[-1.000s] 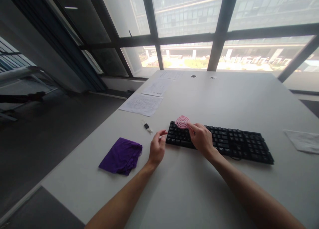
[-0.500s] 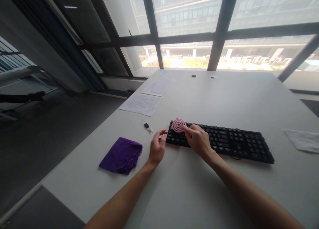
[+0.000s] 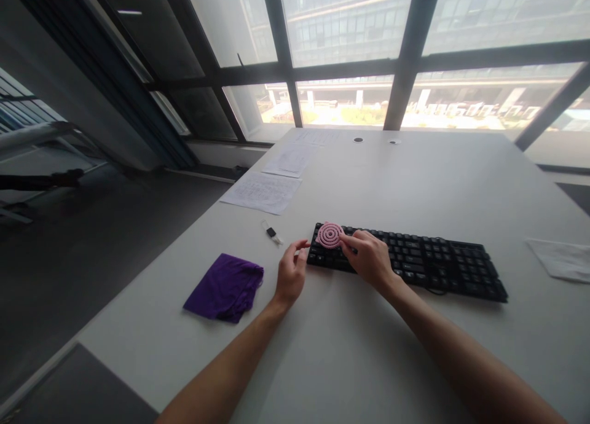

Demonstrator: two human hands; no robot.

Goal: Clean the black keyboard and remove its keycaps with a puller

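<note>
As the thumb and fingers of a person's right hand [image 3: 369,255] pinch the edge of a pink ringed disc [image 3: 330,235], the disc lies over the keys at the left end of a black computer keyboard [image 3: 415,261]. The left hand [image 3: 291,273], thumb and fingers parted around bare air, waits at the keyboard's left edge; whether its fingertips touch the edge cannot be told. Beside that hand a folded purple cloth [image 3: 224,287] lies on the white desk [image 3: 415,184], with a small black-and-white item on a loop [image 3: 271,232] farther up. Printed papers [image 3: 262,192] line the desk's left side, and a whitish sheet [image 3: 560,259] lies at far right. Beyond, tall dark-framed windows [image 3: 345,24] face a sunlit building.
</note>
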